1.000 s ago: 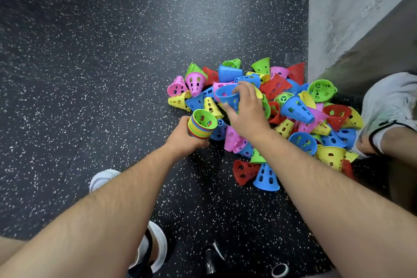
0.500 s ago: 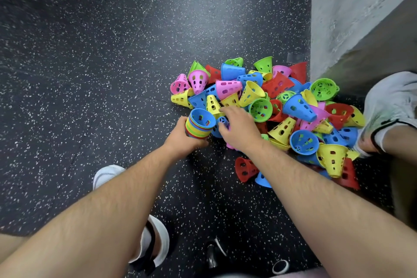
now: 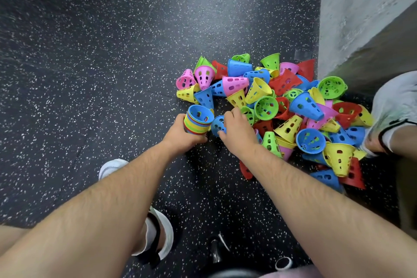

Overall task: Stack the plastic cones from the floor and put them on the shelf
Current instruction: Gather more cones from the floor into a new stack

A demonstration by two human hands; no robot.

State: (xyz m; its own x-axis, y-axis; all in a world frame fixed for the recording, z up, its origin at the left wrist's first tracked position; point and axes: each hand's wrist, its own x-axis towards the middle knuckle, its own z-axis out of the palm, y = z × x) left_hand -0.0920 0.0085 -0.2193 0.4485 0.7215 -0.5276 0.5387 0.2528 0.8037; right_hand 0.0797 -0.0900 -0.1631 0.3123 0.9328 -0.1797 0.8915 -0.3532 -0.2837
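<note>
A pile of loose plastic cones [image 3: 291,106] in pink, yellow, blue, green and red lies on the dark speckled floor, right of centre. My left hand [image 3: 180,133] grips a nested stack of cones [image 3: 198,121] with a blue one on top, its open mouth facing up. Just to its right, my right hand [image 3: 237,131] curls its fingers round a single blue cone [image 3: 217,124] at the pile's near-left edge. No shelf is in view.
A grey wall corner [image 3: 352,18] rises right behind the pile. My left shoe [image 3: 158,237] is below the arms and my right shoe [image 3: 394,108] touches the pile's right side. The dark speckled floor [image 3: 90,74] stretches to the left.
The blue cone my right hand held a second ago now tops the stack in my left hand. My right hand then dropped to the pile's near edge and took hold of another blue cone.
</note>
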